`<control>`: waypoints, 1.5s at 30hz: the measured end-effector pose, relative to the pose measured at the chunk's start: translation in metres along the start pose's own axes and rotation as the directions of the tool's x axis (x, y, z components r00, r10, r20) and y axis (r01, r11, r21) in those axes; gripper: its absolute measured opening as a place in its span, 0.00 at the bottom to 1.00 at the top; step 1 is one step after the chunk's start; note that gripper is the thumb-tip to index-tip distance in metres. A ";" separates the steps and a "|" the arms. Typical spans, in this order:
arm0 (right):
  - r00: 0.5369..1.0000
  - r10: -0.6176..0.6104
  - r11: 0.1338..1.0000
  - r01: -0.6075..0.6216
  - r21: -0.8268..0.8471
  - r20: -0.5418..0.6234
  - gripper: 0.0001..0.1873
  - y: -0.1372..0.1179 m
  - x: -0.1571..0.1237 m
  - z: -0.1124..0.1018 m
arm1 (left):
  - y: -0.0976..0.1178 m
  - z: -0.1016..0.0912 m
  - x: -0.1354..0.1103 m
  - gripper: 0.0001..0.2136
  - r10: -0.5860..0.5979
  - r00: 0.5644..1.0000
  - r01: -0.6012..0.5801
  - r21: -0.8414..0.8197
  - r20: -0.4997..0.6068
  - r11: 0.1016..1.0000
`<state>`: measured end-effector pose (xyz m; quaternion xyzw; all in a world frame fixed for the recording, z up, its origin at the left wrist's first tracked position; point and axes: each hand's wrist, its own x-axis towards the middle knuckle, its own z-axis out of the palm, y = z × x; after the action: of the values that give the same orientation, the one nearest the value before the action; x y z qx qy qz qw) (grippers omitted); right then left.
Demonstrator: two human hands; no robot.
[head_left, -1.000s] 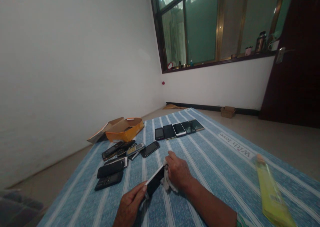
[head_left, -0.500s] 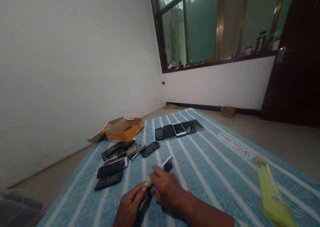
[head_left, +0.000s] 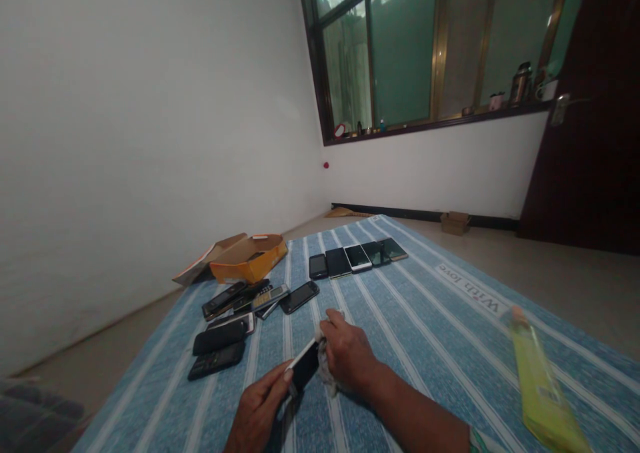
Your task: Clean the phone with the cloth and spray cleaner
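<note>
Low in the head view, my left hand (head_left: 261, 403) grips the near end of a white-edged smartphone (head_left: 305, 368), thumb along its side. The phone is tilted, its dark screen partly facing right. My right hand (head_left: 345, 353) is closed around a crumpled greyish-white cloth (head_left: 326, 371) at the phone's far end, and the cloth covers that corner. To the left lies a pile of old phones, among them a keypad phone (head_left: 271, 297) and a black phone (head_left: 217, 361). A black smartphone (head_left: 300, 297) lies just beyond my hands.
An open orange box (head_left: 250, 266) stands at the far left of the striped blue cloth (head_left: 410, 346). Several phones, one a white-framed phone (head_left: 358, 258), form a row at the back. A bottle of yellow liquid (head_left: 544, 386) lies at the right.
My right hand has slid a little right and outward along the phone with the cloth. More of the dark screen now shows between my hands. My left hand keeps its hold.
</note>
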<state>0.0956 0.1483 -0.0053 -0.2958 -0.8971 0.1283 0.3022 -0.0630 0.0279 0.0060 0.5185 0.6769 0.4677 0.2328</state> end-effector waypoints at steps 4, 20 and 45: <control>0.999 0.032 0.999 -0.032 -0.009 0.004 0.15 0.002 0.001 -0.002 | -0.001 0.000 0.000 0.26 -0.006 1.000 0.006 0.006 -0.014 1.000; 0.980 -0.172 0.984 0.167 0.066 0.095 0.13 -0.025 -0.010 0.010 | 0.010 0.003 -0.001 0.25 -0.086 0.996 0.083 -0.099 -0.026 0.992; 0.983 -0.177 0.981 0.173 0.088 0.041 0.14 -0.019 -0.008 0.016 | 0.003 0.002 -0.001 0.24 -0.043 0.999 0.042 -0.043 -0.022 0.998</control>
<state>0.0822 0.1275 -0.0136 -0.1998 -0.9204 0.1460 0.3028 -0.0595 0.0278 0.0076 0.4937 0.6802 0.4827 0.2460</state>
